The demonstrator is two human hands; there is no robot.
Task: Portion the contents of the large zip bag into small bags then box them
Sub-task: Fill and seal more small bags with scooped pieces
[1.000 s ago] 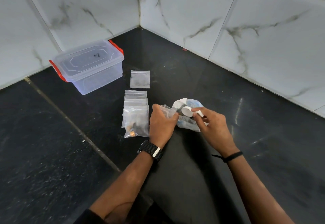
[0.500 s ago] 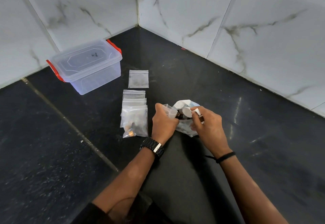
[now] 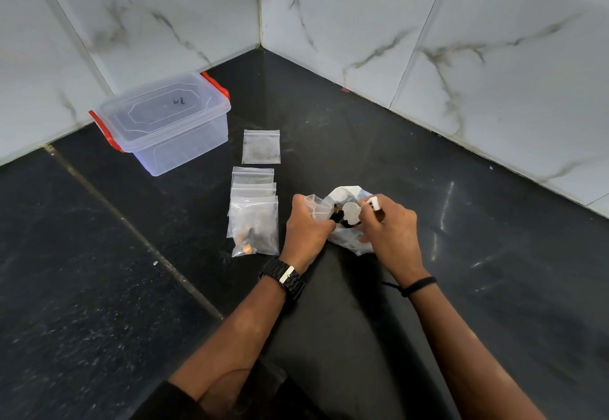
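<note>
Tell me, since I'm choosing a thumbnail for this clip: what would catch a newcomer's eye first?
Probably the two hands at centre: the left hand grips a small clear bag while the right hand pinches a small white piece over the large zip bag. Next, the clear box with red latches against the left wall, lid on.
</note>
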